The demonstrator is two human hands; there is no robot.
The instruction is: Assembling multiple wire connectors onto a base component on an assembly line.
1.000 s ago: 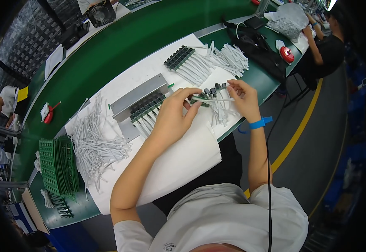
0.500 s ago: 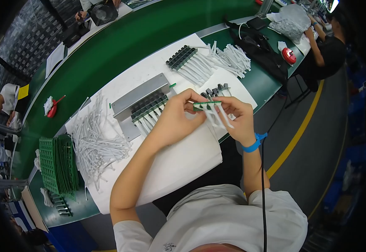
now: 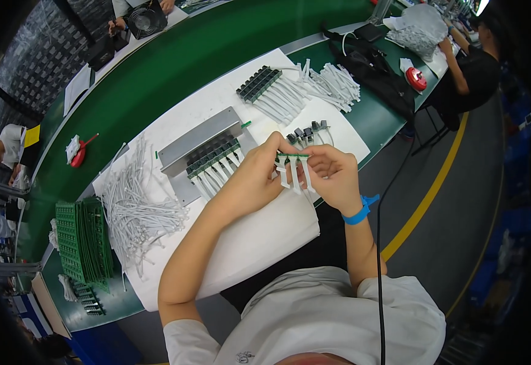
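Between my two hands is a narrow green circuit board (image 3: 292, 156) with several white cables hanging from it. My left hand (image 3: 258, 173) pinches its left end, while my right hand (image 3: 333, 176) grips the right end. A blue wrist strap (image 3: 361, 210) circles my right wrist. Just left of my left hand, a grey metal fixture (image 3: 201, 139) bears a row of black connectors (image 3: 213, 157) on green board, with white cables running toward me. Beyond my hands lie a few small black connector pieces (image 3: 307, 132) with cables, on the white sheet (image 3: 259, 255).
A tangled heap of white cables (image 3: 137, 207) covers the sheet's left side. Stacked green circuit boards (image 3: 83, 240) stand at the far left. Finished-looking boards with cables (image 3: 268, 91), a black bag (image 3: 375, 76) and a red round holder (image 3: 416, 78) lie farther right. Co-workers sit around.
My hands have shifted slightly left with the circuit board. The board has turned, so its cables now hang more straight toward me.
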